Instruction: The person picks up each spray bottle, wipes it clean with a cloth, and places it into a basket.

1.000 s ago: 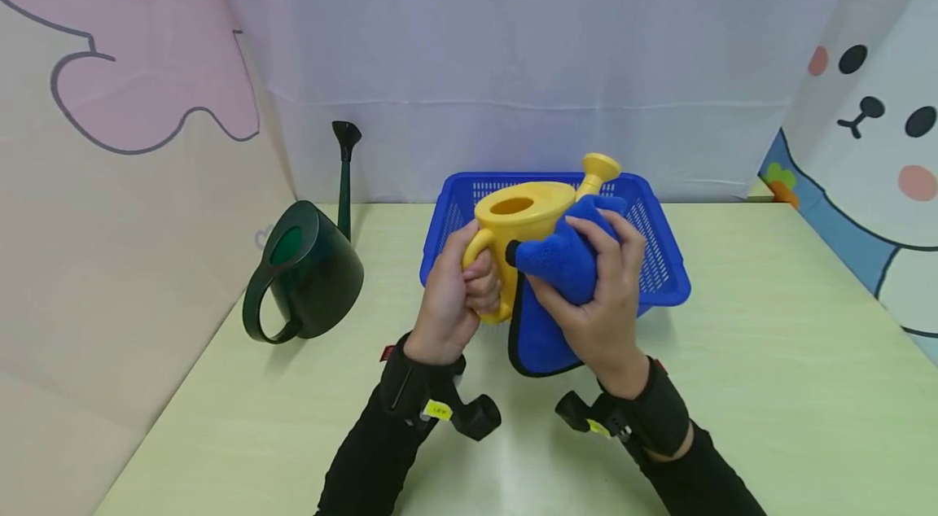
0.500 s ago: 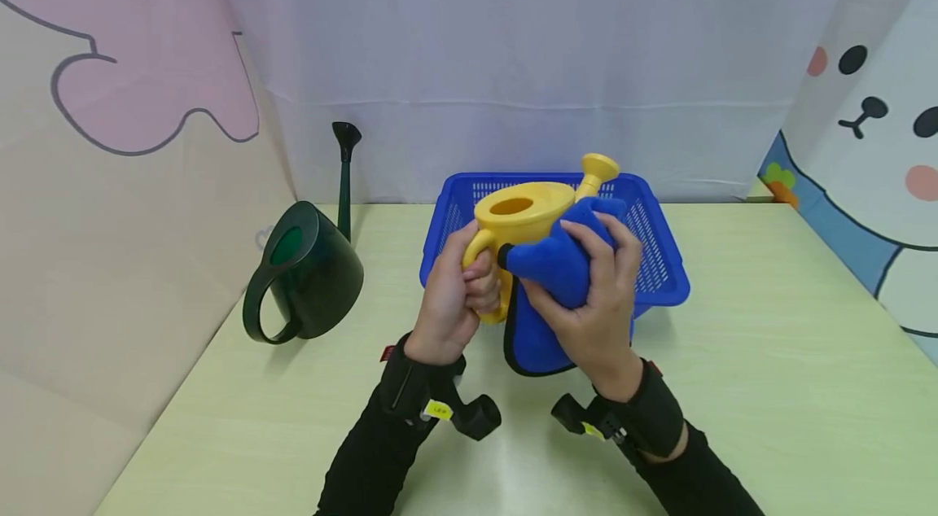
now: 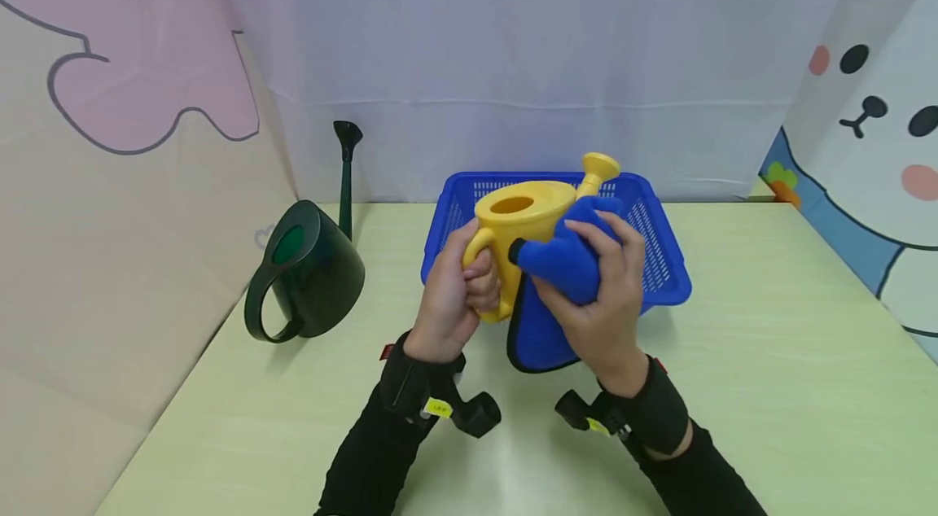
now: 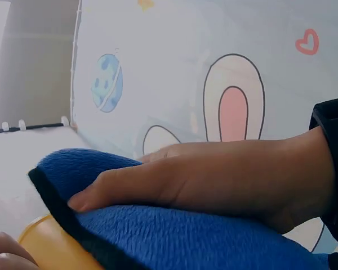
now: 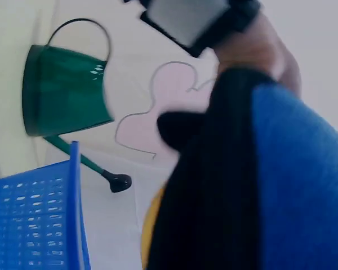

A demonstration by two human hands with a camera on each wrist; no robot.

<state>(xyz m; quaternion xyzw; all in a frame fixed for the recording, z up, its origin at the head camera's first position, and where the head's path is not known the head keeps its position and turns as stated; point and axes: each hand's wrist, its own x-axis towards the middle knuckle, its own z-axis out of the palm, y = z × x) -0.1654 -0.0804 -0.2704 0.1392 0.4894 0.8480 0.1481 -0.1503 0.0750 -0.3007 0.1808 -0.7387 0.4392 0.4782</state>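
In the head view my left hand [image 3: 454,296] grips the handle of a yellow watering can [image 3: 542,203], its spout pointing up and right. My right hand [image 3: 604,300] holds a bunched blue cloth [image 3: 560,264] with black edging against the can's right side. Part of the cloth hangs below that hand. The left wrist view shows the right thumb lying along the cloth [image 4: 174,236], with a bit of the yellow can [image 4: 56,244] beneath. Much of the can's right side is hidden behind the cloth.
Behind the can stands a blue plastic basket [image 3: 663,264] with perforated walls. A dark green watering can [image 3: 322,288] stands on the table at left, its long spout rising behind it. Printed cloth walls enclose the left, back and right sides of the table.
The right hand and the cloth shift slightly left, then back right along the yellow can's side. My left hand and the can stay in place.
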